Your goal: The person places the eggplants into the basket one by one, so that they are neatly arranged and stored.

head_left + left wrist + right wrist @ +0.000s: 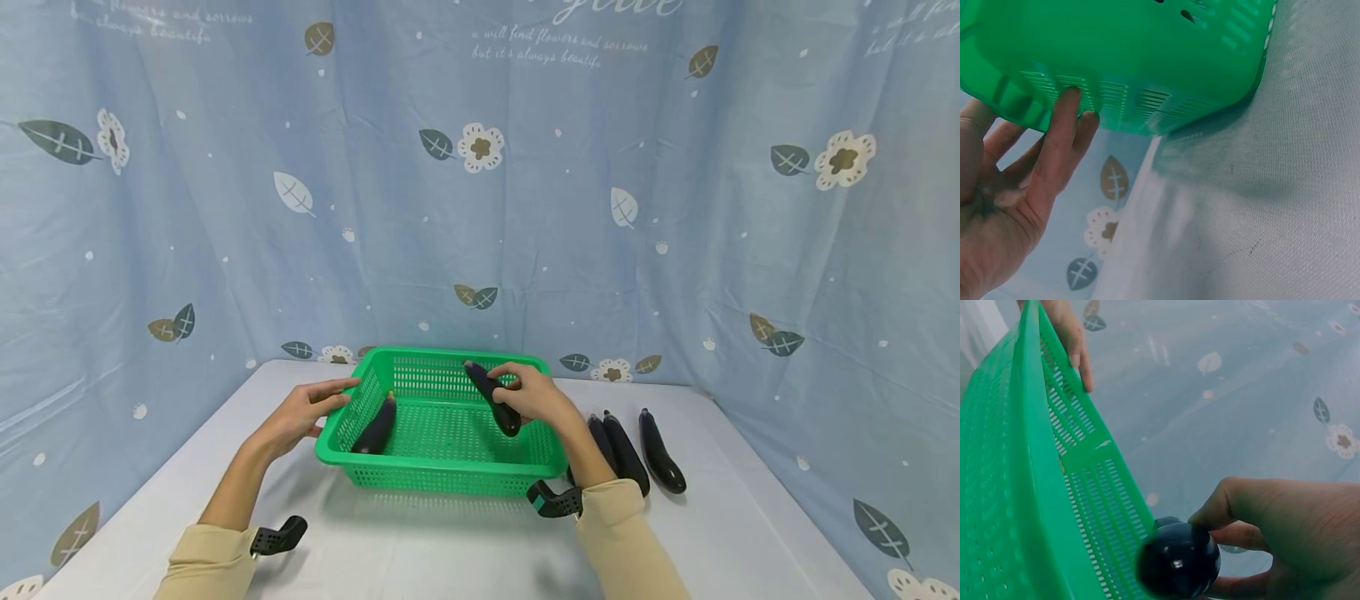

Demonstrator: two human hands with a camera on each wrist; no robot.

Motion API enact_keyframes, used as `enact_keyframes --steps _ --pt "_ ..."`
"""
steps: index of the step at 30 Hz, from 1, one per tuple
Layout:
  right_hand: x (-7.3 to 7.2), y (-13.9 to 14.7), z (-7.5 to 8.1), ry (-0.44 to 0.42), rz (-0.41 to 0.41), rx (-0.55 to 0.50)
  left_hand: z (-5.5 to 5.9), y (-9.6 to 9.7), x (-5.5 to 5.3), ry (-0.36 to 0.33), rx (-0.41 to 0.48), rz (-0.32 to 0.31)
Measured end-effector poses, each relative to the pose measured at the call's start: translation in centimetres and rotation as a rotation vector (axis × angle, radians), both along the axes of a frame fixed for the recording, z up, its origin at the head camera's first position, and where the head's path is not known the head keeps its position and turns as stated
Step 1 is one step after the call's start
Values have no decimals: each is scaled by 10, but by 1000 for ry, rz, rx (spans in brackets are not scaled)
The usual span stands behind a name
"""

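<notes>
A green plastic basket [442,467] with perforated walls stands on the table. My right hand [528,392] pinches a dark purple eggplant [491,398] above the right part of the basket, its stem end toward the back. Seen from the right wrist, the rounded glossy end of that eggplant [1179,561] faces the camera. Another eggplant [377,427] lies inside the basket along its left wall. My left hand [303,410] is at the basket's left side; in the left wrist view its fairly straight fingers [1063,137] touch the outer wall below the rim.
Right of the basket, several eggplants lie on the white table, two side by side [626,454] and one apart [660,454]; my right forearm partly covers the group. A blue curtain [480,233] with leaf and flower prints hangs behind and around the table.
</notes>
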State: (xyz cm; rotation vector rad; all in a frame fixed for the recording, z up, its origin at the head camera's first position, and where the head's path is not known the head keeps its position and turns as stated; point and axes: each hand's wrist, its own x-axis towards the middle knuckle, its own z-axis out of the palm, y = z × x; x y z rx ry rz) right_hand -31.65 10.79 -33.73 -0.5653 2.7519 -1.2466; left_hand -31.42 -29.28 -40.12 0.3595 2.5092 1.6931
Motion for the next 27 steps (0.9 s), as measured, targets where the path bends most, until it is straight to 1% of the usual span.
enact_keyframes --steps 6,12,18,27 --pt "0 -6 -2 -25 6 -11 0 0 0 -2 -2 5" --pt "-2 -10 -7 -52 38 -36 0 1 1 -1 0 5" --pt "-3 -16 -12 -79 54 -50 0 1 2 0 2 6" --pt "-1 -25 -12 -105 75 -57 -1 0 1 6 4 -1"
